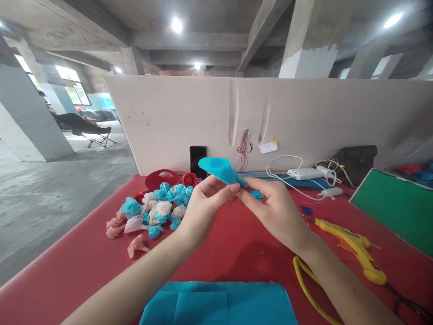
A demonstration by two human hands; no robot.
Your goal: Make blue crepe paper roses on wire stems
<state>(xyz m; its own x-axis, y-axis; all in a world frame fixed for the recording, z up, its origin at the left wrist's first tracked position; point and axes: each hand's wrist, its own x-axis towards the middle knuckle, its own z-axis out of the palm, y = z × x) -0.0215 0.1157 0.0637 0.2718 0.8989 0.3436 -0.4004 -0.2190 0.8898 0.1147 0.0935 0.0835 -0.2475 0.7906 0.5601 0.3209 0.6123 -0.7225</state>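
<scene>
Two hands pinch a blue twist above a red table

From where I stand, both hands are closed in a fingertip pinch on one blue piece of soft sheet [219, 169], held up above the table [216, 257]. The left hand [209, 194] has its thumb pressed near the narrow end; the right hand [270, 201] grips that same tapering tip. The wide end flares free to the left, so I'd judge the grip is low to keep the base tight and leave the flare uncrushed.

Just behind the right fingers lies a small blue scrap [257, 195]. Beyond the left wrist sits a heap of rolled flowers [164, 207], blue, white and pink, apparently gathered aside to leave the middle for working. A folded blue sheet [219, 302] lies at the near edge, probably for easy reach.

By the right forearm is a yellow glue gun [353, 248], handy for that side; a yellow loop [309, 293] runs partly under the arm and could snag it. Further back, a phone [198, 159] leans on the pale partition [176, 117], and white cables [284, 158] trail at right.
</scene>
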